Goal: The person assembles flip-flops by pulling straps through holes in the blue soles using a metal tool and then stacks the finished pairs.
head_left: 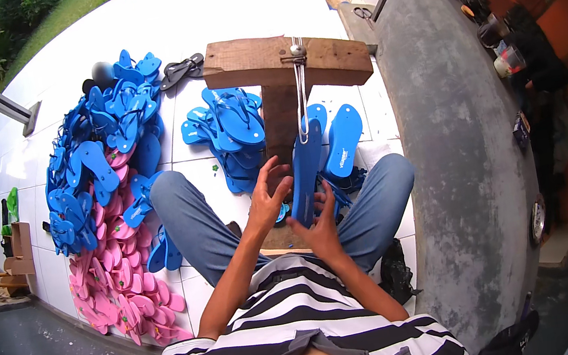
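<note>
A blue flip-flop sole (pixel 306 170) stands upright between my knees, its near end in my right hand (pixel 320 227). My right thumb lies on its near face and the fingers are at its right edge. Just left of the sole, my left hand (pixel 269 196) is raised with its fingers apart, holding nothing. A long metal wire loop (pixel 302 94) hangs from a bolt on a T-shaped wooden stand (pixel 237 61). The loop's lower end overlaps the sole's far end; whether it passes through the sole cannot be seen. More blue soles (pixel 344 140) lie just to the right.
A small pile of blue flip-flops (pixel 237 120) lies left of the stand's post. Farther left are a large blue heap (pixel 98 161) and a pink heap (pixel 119 275) of flip-flops. Dark flip-flops (pixel 181 70) and scissors (pixel 363 13) lie farther off. A black bag (pixel 396 271) is by my right thigh.
</note>
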The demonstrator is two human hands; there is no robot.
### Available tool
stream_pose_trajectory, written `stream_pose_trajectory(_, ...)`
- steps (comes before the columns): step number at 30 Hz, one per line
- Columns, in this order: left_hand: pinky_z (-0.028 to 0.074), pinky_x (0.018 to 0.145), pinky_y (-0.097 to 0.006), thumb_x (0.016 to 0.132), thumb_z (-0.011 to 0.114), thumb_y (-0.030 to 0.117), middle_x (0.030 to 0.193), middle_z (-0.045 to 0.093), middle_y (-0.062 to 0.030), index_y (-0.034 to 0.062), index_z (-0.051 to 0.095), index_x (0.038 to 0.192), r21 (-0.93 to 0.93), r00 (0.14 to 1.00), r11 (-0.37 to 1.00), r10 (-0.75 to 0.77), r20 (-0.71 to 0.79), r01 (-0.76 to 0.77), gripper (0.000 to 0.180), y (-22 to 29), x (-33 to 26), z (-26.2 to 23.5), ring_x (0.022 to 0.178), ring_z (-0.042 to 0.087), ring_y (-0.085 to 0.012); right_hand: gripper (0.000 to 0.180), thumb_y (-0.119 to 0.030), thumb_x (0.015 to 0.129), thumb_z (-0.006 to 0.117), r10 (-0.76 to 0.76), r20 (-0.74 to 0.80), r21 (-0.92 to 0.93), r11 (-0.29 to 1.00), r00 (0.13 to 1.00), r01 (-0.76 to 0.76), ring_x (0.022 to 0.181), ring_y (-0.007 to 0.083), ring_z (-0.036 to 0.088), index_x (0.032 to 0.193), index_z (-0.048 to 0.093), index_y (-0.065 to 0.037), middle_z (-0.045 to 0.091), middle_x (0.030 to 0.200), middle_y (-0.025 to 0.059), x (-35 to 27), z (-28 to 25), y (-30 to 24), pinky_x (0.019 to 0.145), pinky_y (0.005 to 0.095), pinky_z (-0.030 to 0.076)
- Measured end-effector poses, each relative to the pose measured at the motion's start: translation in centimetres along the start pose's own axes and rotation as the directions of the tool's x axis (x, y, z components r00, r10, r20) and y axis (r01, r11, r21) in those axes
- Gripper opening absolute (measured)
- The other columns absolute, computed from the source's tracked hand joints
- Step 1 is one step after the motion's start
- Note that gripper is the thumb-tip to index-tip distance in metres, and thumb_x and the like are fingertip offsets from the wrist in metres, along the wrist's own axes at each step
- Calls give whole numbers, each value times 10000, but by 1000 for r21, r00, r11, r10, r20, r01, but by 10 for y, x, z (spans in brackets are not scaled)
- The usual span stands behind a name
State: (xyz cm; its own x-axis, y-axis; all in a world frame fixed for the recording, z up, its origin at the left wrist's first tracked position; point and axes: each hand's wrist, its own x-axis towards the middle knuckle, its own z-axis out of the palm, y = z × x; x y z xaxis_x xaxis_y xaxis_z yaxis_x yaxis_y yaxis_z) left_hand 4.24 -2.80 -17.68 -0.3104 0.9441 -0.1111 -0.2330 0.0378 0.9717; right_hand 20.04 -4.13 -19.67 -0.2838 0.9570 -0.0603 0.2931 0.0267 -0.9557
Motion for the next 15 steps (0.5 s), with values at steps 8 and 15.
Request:
stream_pose_trajectory(8, 511, 892, -345, 811, 766, 49, 994, 707, -106, 27, 592, 1142, 226, 949, 938, 211, 235, -264, 374, 90, -7, 0, 1048, 643, -189, 1053, -284, 707, 879, -288, 21, -52, 956, 957, 289, 1261, 357, 388, 1462, 191, -31, 337, 1360, 219, -10, -34, -56, 1075, 462, 339)
stream_pose_trajectory(15, 486, 877, -392, 693, 782, -31, 1033, 612, -120, 92, 545, 1117, 170, 698, 685, 645, 312, -708, 501, 137, 7, 7, 956, 626, -280, 417, 33, 804, 724, -743, -142, -93, 668, 654, 738, 1017, 311, 624, 1174, 571, -83, 639, 1093, 111, 54, -57, -142, 889, 411, 520)
